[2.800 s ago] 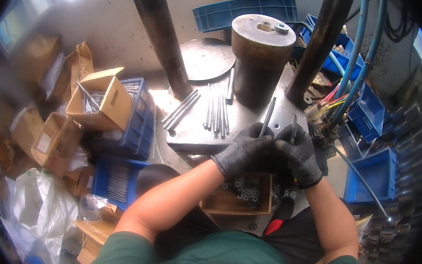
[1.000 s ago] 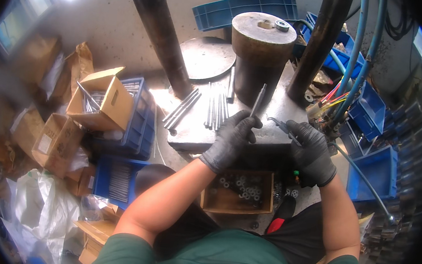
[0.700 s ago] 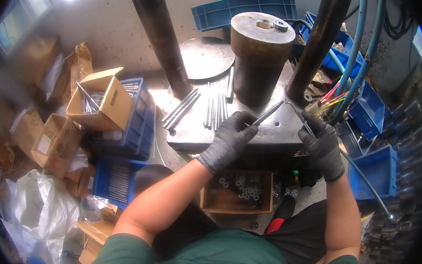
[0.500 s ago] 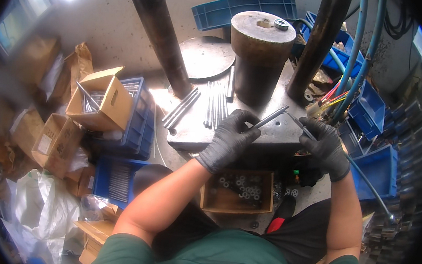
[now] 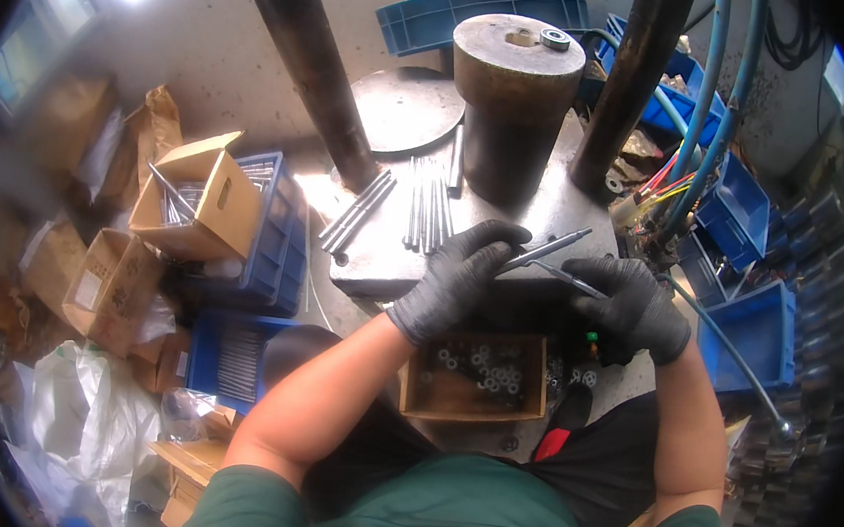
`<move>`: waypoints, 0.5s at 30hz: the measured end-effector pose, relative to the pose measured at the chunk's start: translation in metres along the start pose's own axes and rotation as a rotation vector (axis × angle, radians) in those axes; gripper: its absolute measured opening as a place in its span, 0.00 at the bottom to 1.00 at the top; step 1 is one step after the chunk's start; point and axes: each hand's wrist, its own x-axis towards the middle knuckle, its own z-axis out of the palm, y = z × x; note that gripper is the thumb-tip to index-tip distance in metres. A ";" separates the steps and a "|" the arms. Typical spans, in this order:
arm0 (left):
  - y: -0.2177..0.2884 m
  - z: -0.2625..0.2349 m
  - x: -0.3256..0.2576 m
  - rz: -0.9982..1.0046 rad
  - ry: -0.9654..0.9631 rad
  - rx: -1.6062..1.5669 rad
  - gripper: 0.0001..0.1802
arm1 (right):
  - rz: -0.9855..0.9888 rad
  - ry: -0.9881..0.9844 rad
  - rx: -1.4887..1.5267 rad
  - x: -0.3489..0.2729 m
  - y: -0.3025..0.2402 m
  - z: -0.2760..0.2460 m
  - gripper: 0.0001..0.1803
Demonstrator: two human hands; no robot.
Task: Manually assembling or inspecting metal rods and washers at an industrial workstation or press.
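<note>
My left hand (image 5: 453,278), in a black glove, is closed around a slim metal shaft (image 5: 556,245) that points up and to the right. My right hand (image 5: 641,305), gloved alike, grips a thin dark metal rod-like tool (image 5: 571,280) whose exact kind I cannot make out. The tool's tip lies near the shaft beside my left fingers; whether they touch I cannot tell. Both hands are above the front edge of a metal press table (image 5: 381,278). On it lie several bare metal shafts (image 5: 429,209) and another group of shafts (image 5: 358,210).
A thick steel cylinder (image 5: 516,101) stands on the table with a bearing (image 5: 555,39) on top, between two dark columns (image 5: 304,62). Below my hands is a box of metal rings (image 5: 474,419). Cartons (image 5: 227,201) and blue crates (image 5: 278,241) stand left, blue bins (image 5: 752,338) right.
My right hand has turned and come slightly left, bringing its tool's tip close to the shaft. The shaft in my left hand has shifted a little to the right. The view has moved slightly.
</note>
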 end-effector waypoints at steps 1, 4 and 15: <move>-0.002 -0.001 0.000 0.001 -0.018 -0.048 0.28 | -0.001 -0.001 0.000 0.001 0.000 0.002 0.23; 0.002 0.004 -0.001 0.006 -0.055 -0.139 0.29 | -0.079 -0.017 -0.016 0.003 -0.001 0.008 0.23; 0.006 0.008 0.000 -0.077 -0.028 -0.343 0.30 | -0.016 -0.084 -0.010 0.007 -0.014 0.013 0.24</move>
